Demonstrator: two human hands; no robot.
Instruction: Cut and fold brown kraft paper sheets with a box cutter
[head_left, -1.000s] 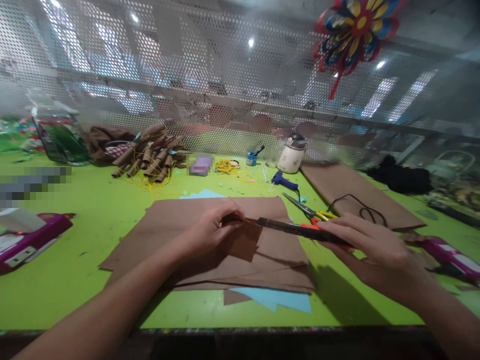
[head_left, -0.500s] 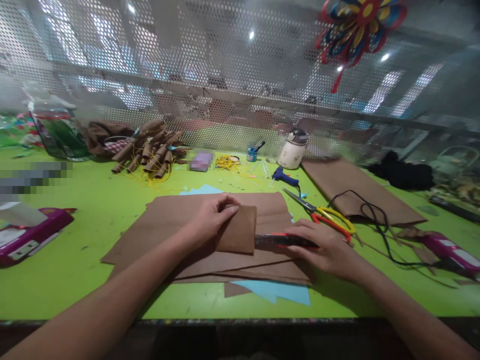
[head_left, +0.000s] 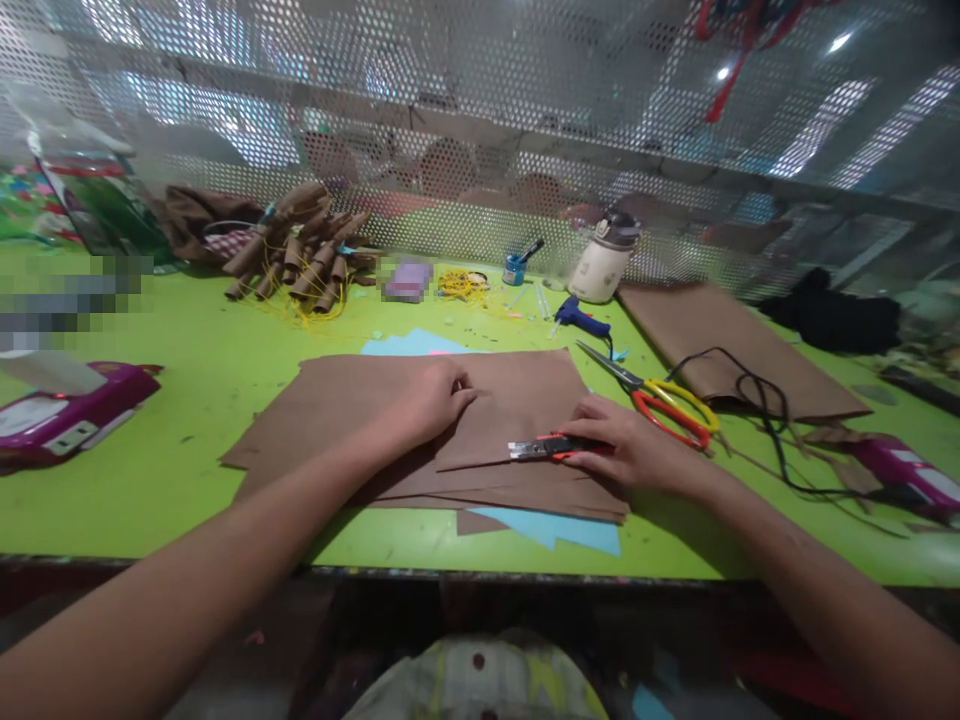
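My right hand [head_left: 619, 445] is wrapped round a utility knife [head_left: 551, 447] with a black and orange-red handle; its metal end points left, low over the brown paper. My left hand [head_left: 435, 400] is on the upper middle of the brown paper sheets [head_left: 345, 400], its thumb and fingers pinched together on the paper. Between the hands, a thin dark paper edge runs left from the knife's tip. Blue paper [head_left: 555, 528] sticks out beneath the stack at front and back.
Scissors [head_left: 649, 395] with yellow and red handles lie right of the stack. Beyond are a blue glue gun [head_left: 583, 318], a white bottle [head_left: 602, 262] and folded brown paper [head_left: 735, 345]. Rolled brown tubes [head_left: 300, 255] lie back left. Purple power strips [head_left: 75, 410] flank the table; a black cord crosses the right.
The raised brown flap beside my left hand no longer stands up. The knife's metal end, partly hidden behind the flap before, now shows. My view has tilted down.
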